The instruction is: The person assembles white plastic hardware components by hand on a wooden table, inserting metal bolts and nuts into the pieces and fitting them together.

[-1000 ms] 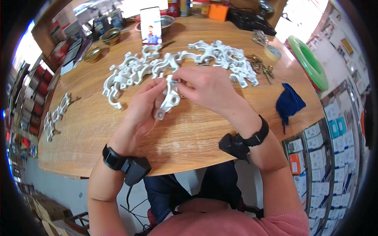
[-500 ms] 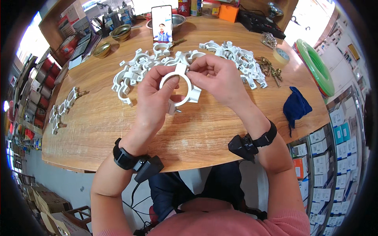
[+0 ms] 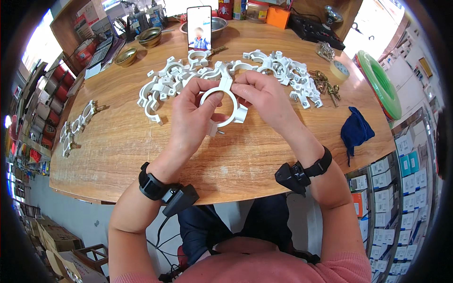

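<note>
My left hand (image 3: 191, 115) is closed around a round white plastic pipe clamp (image 3: 240, 113), its thumb inside the ring. The clamp is tilted up above the table, and a metal screw end (image 3: 220, 132) pokes out at its lower lug. My right hand (image 3: 269, 99) is pinched against the side of the upper lug. Whatever its fingertips grip is hidden behind them. Just beyond my hands lie loose white clamp halves (image 3: 153, 104) in a heap, with another heap of white clamp pieces (image 3: 302, 84) to the right.
Brass-coloured bolts (image 3: 332, 89) lie by the right heap, near a tape roll (image 3: 339, 70). Several joined clamps (image 3: 77, 125) with screws sit at left. A phone (image 3: 199, 28) stands at the back. A dark blue cloth pouch (image 3: 356, 132) and green rings (image 3: 377, 82) are at right.
The whole scene has shifted slightly to the right in the picture. Both hands keep nearly the same hold on the clamp, which is turned a little clockwise.
</note>
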Motion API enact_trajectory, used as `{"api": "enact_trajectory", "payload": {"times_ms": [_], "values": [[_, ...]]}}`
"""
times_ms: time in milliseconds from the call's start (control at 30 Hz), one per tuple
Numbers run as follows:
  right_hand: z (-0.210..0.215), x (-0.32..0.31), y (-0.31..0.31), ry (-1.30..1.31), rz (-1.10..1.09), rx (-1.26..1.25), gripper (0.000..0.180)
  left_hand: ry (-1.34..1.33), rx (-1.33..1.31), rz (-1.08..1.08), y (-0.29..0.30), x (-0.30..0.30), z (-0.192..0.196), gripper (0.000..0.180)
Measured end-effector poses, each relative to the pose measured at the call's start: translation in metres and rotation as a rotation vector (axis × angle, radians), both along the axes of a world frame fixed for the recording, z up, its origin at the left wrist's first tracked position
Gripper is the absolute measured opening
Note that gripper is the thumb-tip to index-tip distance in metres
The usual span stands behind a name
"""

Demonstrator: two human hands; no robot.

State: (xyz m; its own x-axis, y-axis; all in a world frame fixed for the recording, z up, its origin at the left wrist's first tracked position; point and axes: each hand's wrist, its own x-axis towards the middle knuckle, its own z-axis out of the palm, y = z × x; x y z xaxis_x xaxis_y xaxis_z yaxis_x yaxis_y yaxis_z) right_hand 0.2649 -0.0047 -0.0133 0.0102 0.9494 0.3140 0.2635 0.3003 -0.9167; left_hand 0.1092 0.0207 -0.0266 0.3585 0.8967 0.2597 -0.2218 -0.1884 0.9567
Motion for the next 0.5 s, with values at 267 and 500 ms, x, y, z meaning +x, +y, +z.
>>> {"api": "enact_trajectory", "payload": {"times_ms": [267, 500], "values": [[0.0012, -0.0006, 0.0002, 0.013, 0.043, -0.118, 0.021, 0.049, -0.035, -0.019, 0.0046, -0.0028, -0.0034, 0.015], [-0.0024, 0.0029, 0.0043, -0.052, 0.073, -0.14, 0.028, -0.008, -0.051, -0.072, 0.0085, -0.0023, -0.0051, 0.017]]}}
